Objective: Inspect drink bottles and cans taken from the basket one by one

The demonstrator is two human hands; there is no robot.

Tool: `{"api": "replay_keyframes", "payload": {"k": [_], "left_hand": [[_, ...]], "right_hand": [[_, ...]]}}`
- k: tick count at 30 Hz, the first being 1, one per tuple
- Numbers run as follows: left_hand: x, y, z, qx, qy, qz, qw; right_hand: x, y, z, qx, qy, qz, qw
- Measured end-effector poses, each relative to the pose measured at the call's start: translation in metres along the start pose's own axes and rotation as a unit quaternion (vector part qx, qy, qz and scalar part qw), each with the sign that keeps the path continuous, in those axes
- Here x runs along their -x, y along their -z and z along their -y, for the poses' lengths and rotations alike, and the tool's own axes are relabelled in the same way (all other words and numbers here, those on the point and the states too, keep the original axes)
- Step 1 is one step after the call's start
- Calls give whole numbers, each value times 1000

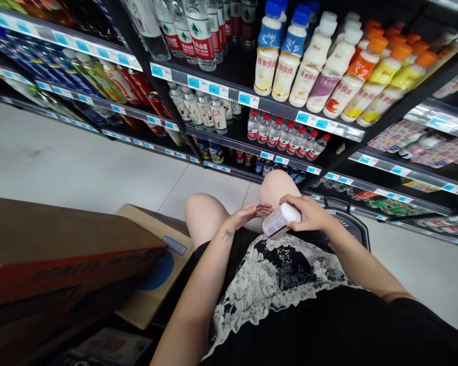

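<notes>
In my right hand [305,211] is a small white-capped bottle [278,221] with a pale label of fine print, tilted over my lap. The fingers of that hand wrap round its capped end. Just left of the bottle, my left hand [250,214] is held out with its fingers stretched, apart from the bottle as far as I can tell. Beneath both hands lies a black-and-white patterned cloth [282,264] with a ruffled edge. The print on the bottle is too small to read.
Drink shelves [213,91] stand ahead, with water bottles [198,40] and milk drink bottles [305,61]. To the left are large cardboard boxes [61,254]. A black basket [362,234] sits at my right, on a pale tiled floor [137,168].
</notes>
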State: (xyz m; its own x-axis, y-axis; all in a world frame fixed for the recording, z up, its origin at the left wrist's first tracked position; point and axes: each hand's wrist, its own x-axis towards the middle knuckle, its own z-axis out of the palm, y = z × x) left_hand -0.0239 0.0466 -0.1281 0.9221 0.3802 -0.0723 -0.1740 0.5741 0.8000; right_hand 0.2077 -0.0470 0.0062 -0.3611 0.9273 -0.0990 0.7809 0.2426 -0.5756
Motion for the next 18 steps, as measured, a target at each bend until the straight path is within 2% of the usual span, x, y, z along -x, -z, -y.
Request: {"api": "replay_keyframes", "payload": {"k": [3, 5, 7, 8, 9, 11, 13, 14, 16, 18], "left_hand": [[2, 3, 6, -6, 43, 23, 999], [4, 5, 10, 4, 69, 33, 997], [7, 8, 13, 22, 70, 21, 997], [8, 10, 13, 28, 58, 2, 998], [9, 11, 13, 30, 41, -24, 998], [11, 14, 8, 30, 4, -74, 997], [12, 16, 2, 36, -31, -97, 994], [11, 17, -1, 40, -47, -99, 993], [9, 18, -5, 36, -73, -98, 992], [6, 18, -7, 21, -84, -97, 992]], "right_hand": [[-7, -10, -3, -51, -8, -14, 999], [-13, -19, -6, -128, -23, -31, 991], [-21, -32, -9, -284, -42, -69, 955], [-25, -40, -11, -378, -59, -96, 919], [-29, -47, -11, -471, -80, -120, 870], [-34, -61, -11, -623, -124, -141, 759], [-36, -73, -10, -728, -152, -109, 660], [-36, -78, -9, -764, -157, -81, 621], [-33, -88, -9, -809, -172, -34, 562], [-28, -100, -10, -827, -191, 0, 529]]}}
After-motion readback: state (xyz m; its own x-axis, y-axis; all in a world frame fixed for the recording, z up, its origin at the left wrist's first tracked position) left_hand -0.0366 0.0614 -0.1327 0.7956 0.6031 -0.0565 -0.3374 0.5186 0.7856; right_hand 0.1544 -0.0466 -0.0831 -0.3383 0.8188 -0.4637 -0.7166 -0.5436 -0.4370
